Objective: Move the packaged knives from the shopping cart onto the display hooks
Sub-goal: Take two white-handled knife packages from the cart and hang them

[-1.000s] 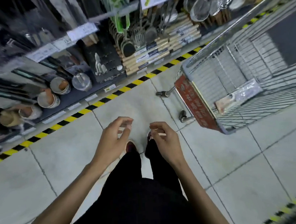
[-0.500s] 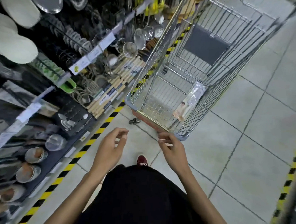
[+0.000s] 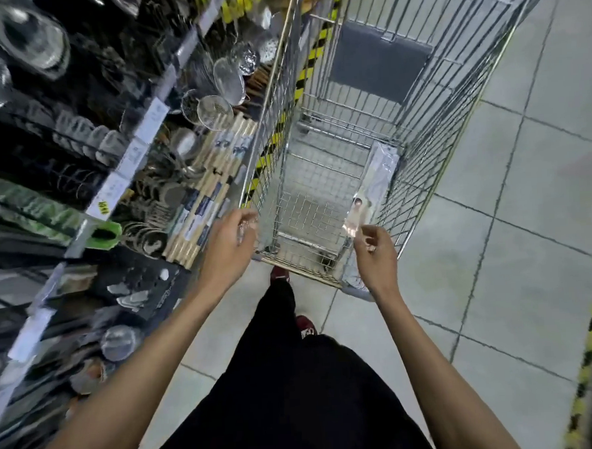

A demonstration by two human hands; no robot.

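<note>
Hovering by shopping cart [image 3: 300, 263], left hand [image 3: 229, 250], right hand [image 3: 377, 258], packaged knife [image 3: 375, 186] inside

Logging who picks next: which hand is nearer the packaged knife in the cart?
Right. The right hand is just short of the near end of the packaged knife; I cannot tell if they touch. The left hand is off by the cart's near-left corner.

Mesh strainers [image 3: 215, 112] beside wooden-handled utensils [image 3: 201, 208] (price tags [image 3: 152, 118] alongside), grey tiled floor [image 3: 527, 212]
</note>
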